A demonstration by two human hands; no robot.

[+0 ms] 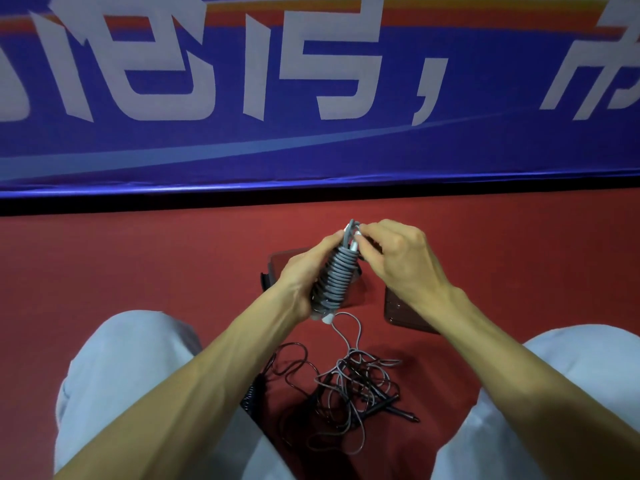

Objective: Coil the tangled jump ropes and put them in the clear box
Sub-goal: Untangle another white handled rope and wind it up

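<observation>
Grey jump rope (335, 276), wound into a tight bundle, sits gripped in the left hand (300, 282) above the red floor (138, 265). Right hand (394, 258) fingers (363, 242) pinch its top end. Below the bundle, its loose tail drops into the tangled ropes (349, 393) on the floor.

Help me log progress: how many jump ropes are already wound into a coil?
1: the grey coiled rope, held up between the left hand and right hand. Its tail runs down into the tangled pile on the floor, which may hide more ropes.
</observation>
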